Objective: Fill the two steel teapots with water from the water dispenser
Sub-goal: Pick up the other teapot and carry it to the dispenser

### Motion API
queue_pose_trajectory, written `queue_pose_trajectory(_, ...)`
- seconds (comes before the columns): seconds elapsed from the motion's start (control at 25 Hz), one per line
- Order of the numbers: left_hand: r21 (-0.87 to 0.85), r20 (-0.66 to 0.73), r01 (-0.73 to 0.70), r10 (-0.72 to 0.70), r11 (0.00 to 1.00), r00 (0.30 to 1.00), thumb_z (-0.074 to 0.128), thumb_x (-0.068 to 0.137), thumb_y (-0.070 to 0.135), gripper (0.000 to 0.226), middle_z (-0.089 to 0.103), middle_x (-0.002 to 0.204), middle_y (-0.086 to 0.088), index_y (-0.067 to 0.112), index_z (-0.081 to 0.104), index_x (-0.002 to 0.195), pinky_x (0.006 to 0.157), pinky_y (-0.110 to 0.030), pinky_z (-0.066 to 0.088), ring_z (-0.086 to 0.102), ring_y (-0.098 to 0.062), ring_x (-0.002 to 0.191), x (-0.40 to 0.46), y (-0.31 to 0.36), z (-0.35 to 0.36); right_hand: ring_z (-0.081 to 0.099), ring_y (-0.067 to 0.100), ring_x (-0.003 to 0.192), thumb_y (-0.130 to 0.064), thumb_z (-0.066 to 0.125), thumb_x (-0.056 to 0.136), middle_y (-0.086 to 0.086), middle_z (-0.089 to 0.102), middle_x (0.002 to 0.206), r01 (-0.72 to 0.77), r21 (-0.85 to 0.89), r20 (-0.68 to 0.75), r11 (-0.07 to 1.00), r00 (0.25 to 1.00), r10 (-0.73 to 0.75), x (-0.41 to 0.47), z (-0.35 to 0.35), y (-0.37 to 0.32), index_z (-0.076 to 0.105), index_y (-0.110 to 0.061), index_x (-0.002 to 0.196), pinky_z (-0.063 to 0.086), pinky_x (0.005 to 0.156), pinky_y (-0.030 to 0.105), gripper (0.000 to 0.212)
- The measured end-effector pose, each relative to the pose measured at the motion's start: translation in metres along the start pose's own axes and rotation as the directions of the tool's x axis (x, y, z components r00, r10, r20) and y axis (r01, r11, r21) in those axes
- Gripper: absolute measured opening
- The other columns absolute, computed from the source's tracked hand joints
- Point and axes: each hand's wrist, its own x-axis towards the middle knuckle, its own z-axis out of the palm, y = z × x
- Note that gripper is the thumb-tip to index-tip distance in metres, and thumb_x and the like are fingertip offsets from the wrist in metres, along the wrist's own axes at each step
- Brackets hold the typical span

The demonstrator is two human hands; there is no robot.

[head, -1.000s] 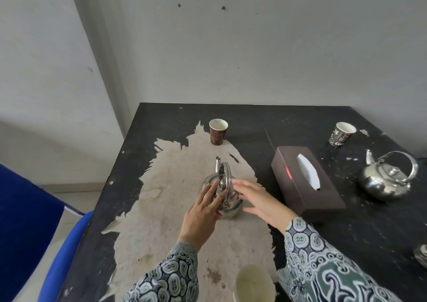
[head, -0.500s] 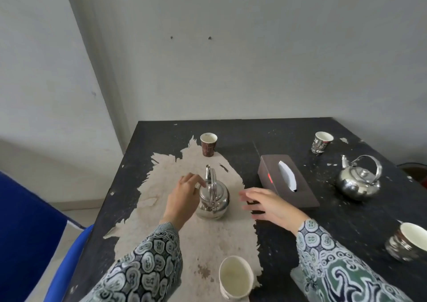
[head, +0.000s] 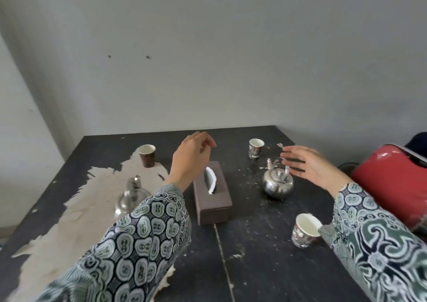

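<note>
Now both hands [head: 191,160] off teapot [head: 130,197].

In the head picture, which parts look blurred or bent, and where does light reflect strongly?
Head view: the right hand is smeared by motion over the right teapot; the left hand is a little soft. The steel teapot body shows bright glints. The table edges splay outward from wide-angle distortion. Lighting is soft and even.
</note>
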Motion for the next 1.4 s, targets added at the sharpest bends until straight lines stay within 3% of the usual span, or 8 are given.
queue_pose_trajectory(0.24, -0.068, 0.242, 0.119, -0.099, 0.991, 0.965, 0.045, 0.087, 0.012, 0.021, 0.067, 0.094, 0.003, 0.027, 0.061, 0.086, 0.080, -0.035, 0.050, 0.059, -0.016, 0.088, 0.010, 0.028, 0.132, 0.063, 0.021, 0.086, -0.017, 0.044, 0.092, 0.007, 0.065, 0.103, -0.096, -0.209, -0.115, 0.973, 0.991, 0.073, 0.076, -0.078, 0.046, 0.059, -0.017, 0.098, 0.049, 0.075, 0.032, 0.016)
queue_pose_trajectory(0.36, -0.057, 0.340, 0.225, -0.193, 0.973, 0.920, 0.043, 0.087, 0.016, 0.019, 0.068, 0.098, 0.003, 0.028, 0.058, 0.091, 0.086, -0.040, 0.050, 0.060, -0.019, 0.089, 0.011, 0.021, 0.188, 0.061, 0.027, 0.094, -0.011, 0.044, 0.090, 0.018, 0.061, 0.112, -0.157, -0.267, -0.119, 0.951, 0.985, 0.129, 0.121, -0.079, 0.073, 0.054, -0.006, 0.108, 0.050, 0.080, 0.037, 0.021)
queue_pose_trajectory(0.48, -0.020, 0.428, 0.297, -0.260, 0.955, 0.865, 0.043, 0.088, 0.020, 0.018, 0.067, 0.102, 0.002, 0.028, 0.056, 0.096, 0.086, -0.043, 0.051, 0.061, -0.021, 0.088, 0.009, 0.012, 0.223, 0.056, 0.032, 0.084, -0.007, 0.044, 0.086, 0.021, 0.058, 0.082, -0.193, -0.287, -0.117, 0.938, 0.979, 0.166, 0.154, -0.066, 0.102, 0.048, 0.015, 0.113, 0.048, 0.083, 0.043, 0.034)
queue_pose_trajectory(0.64, -0.009, 0.473, 0.342, -0.297, 0.940, 0.830, 0.042, 0.087, 0.021, 0.019, 0.065, 0.103, 0.003, 0.029, 0.056, 0.097, 0.087, -0.043, 0.051, 0.059, -0.018, 0.086, 0.007, 0.000, 0.242, 0.045, 0.022, 0.065, -0.007, 0.045, 0.085, 0.010, 0.049, 0.067, -0.228, -0.126, -0.257, 0.966, 0.947, 0.190, 0.189, -0.056, 0.123, 0.053, 0.016, 0.103, 0.039, 0.063, 0.035, 0.030)
queue_pose_trajectory(0.76, 0.006, 0.480, 0.352, -0.312, 0.936, 0.820, 0.043, 0.086, 0.019, 0.019, 0.063, 0.103, 0.006, 0.028, 0.056, 0.097, 0.090, -0.043, 0.050, 0.058, -0.016, 0.087, 0.005, -0.010, 0.239, 0.056, 0.020, 0.058, -0.010, 0.043, 0.091, 0.011, 0.061, 0.065, -0.276, 0.078, -0.154, 0.958, 0.946, 0.285, 0.197, -0.046, 0.122, 0.060, 0.001, 0.081, 0.049, 0.064, 0.032, 0.023)
queue_pose_trajectory(1.08, -0.016, 0.376, 0.275, -0.249, 0.961, 0.892, 0.048, 0.088, 0.013, 0.028, 0.055, 0.116, 0.000, 0.019, 0.050, 0.115, 0.092, -0.028, 0.041, 0.051, -0.015, 0.105, 0.016, -0.010, 0.182, 0.040, 0.009, 0.037, -0.005, 0.035, 0.093, 0.003, 0.046, 0.052, -0.072, 0.174, 0.109, 0.982, 0.993, 0.053, 0.150, -0.024, 0.034, 0.058, -0.002, 0.070, 0.033, 0.047, 0.024, 0.033)
queue_pose_trajectory(1.24, -0.132, 0.185, 0.183, -0.157, 0.974, 0.970, 0.053, 0.088, 0.015, 0.045, 0.045, 0.131, -0.002, 0.017, 0.036, 0.131, 0.103, -0.030, 0.033, 0.039, -0.014, 0.122, 0.026, 0.021, 0.128, 0.034, 0.006, 0.038, -0.009, 0.036, 0.093, -0.005, 0.040, 0.043, 0.045, 0.115, 0.300, 0.992, 0.951, -0.078, 0.094, -0.010, -0.018, 0.057, -0.003, 0.072, 0.027, 0.051, 0.023, 0.030)
queue_pose_trajectory(1.4, -0.135, 0.109, 0.014, 0.001, 0.991, 0.994, 0.049, 0.091, 0.034, 0.039, 0.049, 0.123, 0.009, 0.027, 0.040, 0.129, 0.099, -0.027, 0.035, 0.039, -0.009, 0.121, 0.010, 0.051, 0.055, 0.031, 0.008, 0.044, -0.014, 0.039, 0.092, -0.007, 0.037, 0.045, 0.211, -0.031, 0.498, 0.977, 0.851, -0.168, 0.030, 0.021, -0.060, 0.058, -0.008, 0.072, 0.030, 0.047, 0.019, 0.029)
